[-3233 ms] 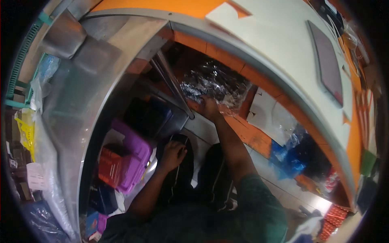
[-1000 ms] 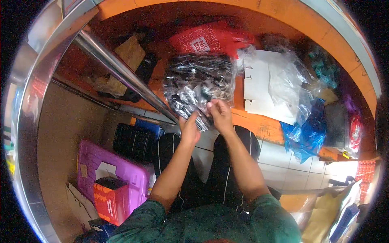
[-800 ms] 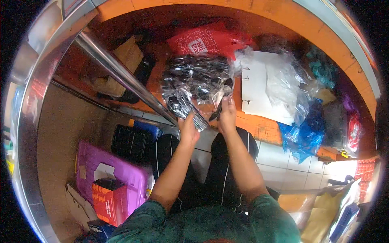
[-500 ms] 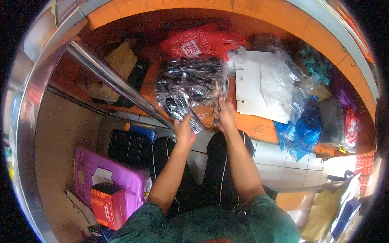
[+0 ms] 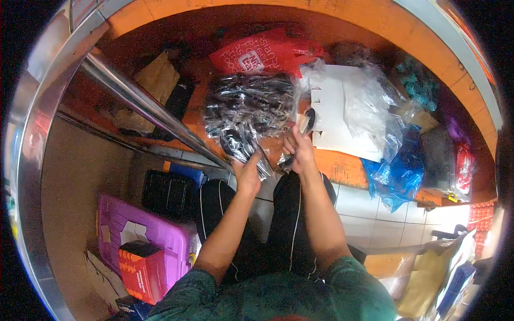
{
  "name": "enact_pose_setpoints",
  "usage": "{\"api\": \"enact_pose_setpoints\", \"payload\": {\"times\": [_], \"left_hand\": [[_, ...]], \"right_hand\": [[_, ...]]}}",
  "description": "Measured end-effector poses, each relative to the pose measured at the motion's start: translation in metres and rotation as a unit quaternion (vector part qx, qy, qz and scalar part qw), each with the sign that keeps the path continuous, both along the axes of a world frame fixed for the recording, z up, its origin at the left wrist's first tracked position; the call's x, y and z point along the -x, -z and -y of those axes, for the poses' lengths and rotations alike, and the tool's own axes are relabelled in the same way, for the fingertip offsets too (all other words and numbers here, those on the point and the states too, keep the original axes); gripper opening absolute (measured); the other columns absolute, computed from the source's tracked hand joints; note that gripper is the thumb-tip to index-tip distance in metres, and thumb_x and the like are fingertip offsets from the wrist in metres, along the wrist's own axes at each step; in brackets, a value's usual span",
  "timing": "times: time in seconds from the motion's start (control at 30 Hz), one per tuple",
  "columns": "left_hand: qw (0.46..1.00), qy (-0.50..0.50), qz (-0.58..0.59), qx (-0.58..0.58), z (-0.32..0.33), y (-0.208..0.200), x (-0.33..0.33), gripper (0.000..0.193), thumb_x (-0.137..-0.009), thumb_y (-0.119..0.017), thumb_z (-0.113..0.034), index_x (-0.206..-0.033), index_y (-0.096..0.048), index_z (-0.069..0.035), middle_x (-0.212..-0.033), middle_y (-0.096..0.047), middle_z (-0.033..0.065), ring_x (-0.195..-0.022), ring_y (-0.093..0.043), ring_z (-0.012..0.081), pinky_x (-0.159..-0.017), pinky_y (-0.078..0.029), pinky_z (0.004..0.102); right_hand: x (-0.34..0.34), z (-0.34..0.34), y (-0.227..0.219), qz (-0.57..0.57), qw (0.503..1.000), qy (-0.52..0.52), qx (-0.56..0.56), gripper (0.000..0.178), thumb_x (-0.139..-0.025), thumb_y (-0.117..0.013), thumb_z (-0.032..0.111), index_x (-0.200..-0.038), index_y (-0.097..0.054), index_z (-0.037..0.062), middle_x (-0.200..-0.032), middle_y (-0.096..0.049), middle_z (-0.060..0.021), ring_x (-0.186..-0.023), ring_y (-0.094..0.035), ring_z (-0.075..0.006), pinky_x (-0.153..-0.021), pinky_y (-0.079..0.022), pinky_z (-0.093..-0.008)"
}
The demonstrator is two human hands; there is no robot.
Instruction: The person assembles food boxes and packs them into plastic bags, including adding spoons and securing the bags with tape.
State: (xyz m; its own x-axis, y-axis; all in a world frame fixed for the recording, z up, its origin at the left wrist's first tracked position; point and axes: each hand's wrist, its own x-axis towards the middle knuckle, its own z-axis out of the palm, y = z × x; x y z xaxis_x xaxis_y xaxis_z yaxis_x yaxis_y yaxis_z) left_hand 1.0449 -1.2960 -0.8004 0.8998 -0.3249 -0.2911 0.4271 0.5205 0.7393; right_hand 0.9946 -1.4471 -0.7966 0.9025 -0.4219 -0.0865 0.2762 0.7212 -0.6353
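Observation:
My left hand (image 5: pixel 247 174) is closed around a bunch of black plastic cutlery in clear wrappers (image 5: pixel 235 143), whose ends stick out past the fingers. In my right hand (image 5: pixel 301 152) is a wrapped black spoon (image 5: pixel 309 120) with its dark bowl upward and a pale strip beside it. Some dark wrapped pieces also show below the right fingers, too small to name. Just beyond both hands lies a large pile of wrapped black cutlery (image 5: pixel 249 101) on the orange shelf (image 5: pixel 337 167).
Behind the pile is a red printed bag (image 5: pixel 262 53). White sheets (image 5: pixel 334 107) under clear plastic and a blue plastic bag (image 5: pixel 396 174) lie to the right. A metal pole (image 5: pixel 144 107) slants at the left, above a purple lid (image 5: pixel 171 235) and a red box (image 5: pixel 142 270).
My right hand has turned, and the wrapped spoon now stands out above its fingers. My left hand keeps its bunch and has shifted slightly right.

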Motion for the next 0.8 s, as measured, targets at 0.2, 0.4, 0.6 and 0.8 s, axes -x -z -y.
{"api": "enact_pose_setpoints", "payload": {"times": [0.2, 0.4, 0.6, 0.8], "left_hand": [[0.991, 0.002, 0.124, -0.054, 0.005, 0.001, 0.000, 0.032, -0.082, -0.063, 0.006, -0.112, -0.056, -0.001, -0.102, -0.064, 0.0053, -0.088, -0.062, 0.0160, -0.080, -0.050, 0.0303], [0.998, -0.014, 0.062, 0.000, 0.004, 0.005, -0.007, 0.025, -0.082, -0.067, 0.005, -0.105, -0.059, -0.001, -0.098, -0.064, 0.0027, -0.087, -0.062, 0.0132, -0.080, -0.049, 0.0283], [0.995, 0.023, 0.098, -0.024, 0.002, -0.019, -0.004, 0.032, -0.082, -0.067, 0.005, -0.112, -0.057, -0.001, -0.103, -0.064, 0.0036, -0.089, -0.062, 0.0136, -0.082, -0.049, 0.0294], [0.998, 0.027, 0.025, 0.046, 0.001, -0.010, -0.007, 0.029, -0.082, -0.069, 0.003, -0.109, -0.060, -0.002, -0.103, -0.066, 0.0036, -0.091, -0.062, 0.0139, -0.083, -0.048, 0.0292]], "right_hand": [[-0.007, -0.022, -0.005, -0.097, 0.947, 0.022, 0.307, 0.027, -0.081, -0.075, 0.024, -0.098, -0.063, 0.0069, -0.084, -0.063, 0.0013, -0.074, -0.056, -0.0080, -0.066, -0.045, -0.0243], [-0.013, -0.019, -0.004, -0.104, 0.970, 0.095, 0.197, 0.022, -0.091, -0.063, 0.023, -0.101, -0.059, 0.0042, -0.090, -0.063, -0.0030, -0.077, -0.058, -0.0111, -0.068, -0.048, -0.0275], [-0.008, -0.013, 0.008, -0.128, 0.967, 0.007, 0.222, 0.027, -0.094, -0.060, 0.029, -0.100, -0.060, 0.0029, -0.089, -0.065, -0.0043, -0.077, -0.059, -0.0118, -0.069, -0.048, -0.0290], [-0.014, -0.027, -0.018, -0.085, 0.982, 0.029, 0.167, 0.015, -0.094, -0.060, 0.023, -0.086, -0.055, 0.0112, -0.067, -0.048, 0.0045, -0.062, -0.045, -0.0057, -0.055, -0.036, -0.0237]]}}
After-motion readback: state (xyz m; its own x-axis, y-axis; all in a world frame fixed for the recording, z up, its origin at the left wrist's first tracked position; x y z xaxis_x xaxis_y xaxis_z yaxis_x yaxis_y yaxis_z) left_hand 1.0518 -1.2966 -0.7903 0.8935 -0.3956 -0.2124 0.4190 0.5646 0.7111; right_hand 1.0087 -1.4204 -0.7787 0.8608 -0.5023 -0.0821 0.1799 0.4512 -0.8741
